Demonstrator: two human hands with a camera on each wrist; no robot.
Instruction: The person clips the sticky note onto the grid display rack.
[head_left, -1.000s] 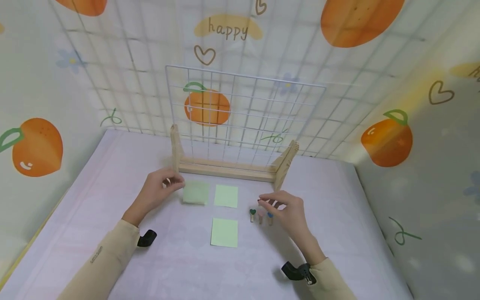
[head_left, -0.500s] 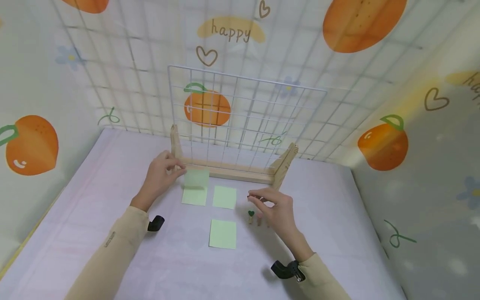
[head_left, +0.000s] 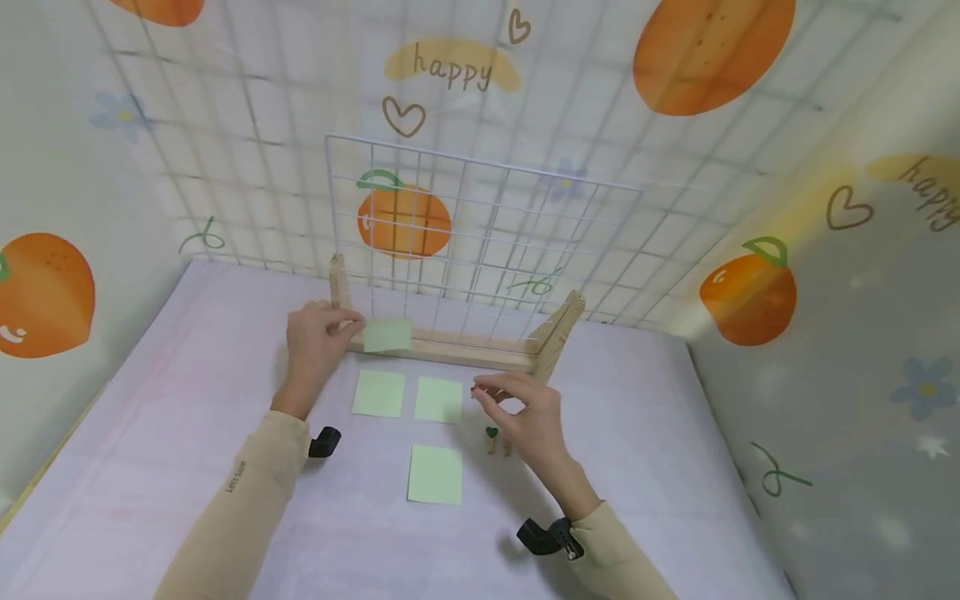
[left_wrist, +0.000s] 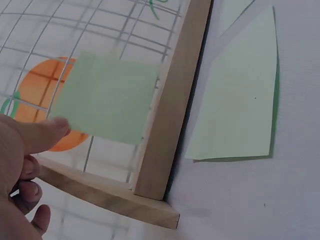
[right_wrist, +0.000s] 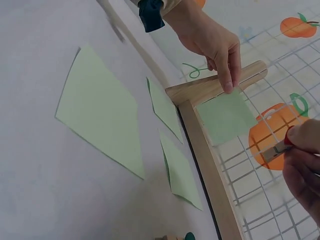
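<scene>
Green note [head_left: 388, 335] now higher, left hand [head_left: 311, 343] pinching it, right hand [head_left: 531, 418] gripping red clip [right_wrist: 276, 150]

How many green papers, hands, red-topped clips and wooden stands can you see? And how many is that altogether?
Green papers: 4
Hands: 2
Red-topped clip: 1
Wooden stand: 1
Total: 8

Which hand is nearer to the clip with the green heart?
The right hand hovers near the green-heart clip; the left hand is farther, pinching a note by the grid.
</scene>
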